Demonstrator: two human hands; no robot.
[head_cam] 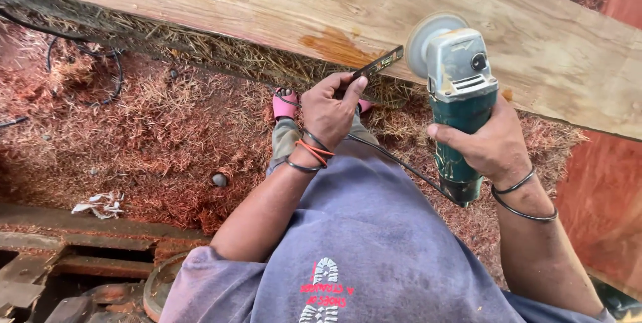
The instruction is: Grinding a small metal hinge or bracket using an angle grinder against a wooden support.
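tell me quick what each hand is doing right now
Left hand: closed, fingers pinching a thin dark flat tool against the wooden plank.
Right hand: closed around the green angle grinder, its disc at the plank.

Daylit floor (154, 129) carpeted in reddish wood shavings, with rusty metal parts (87, 263) beside.

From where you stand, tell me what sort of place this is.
Probably a rough woodworking yard or sawmill. A long wooden plank lies over ground thick with reddish shavings, and the right hand holds a green angle grinder against the plank.
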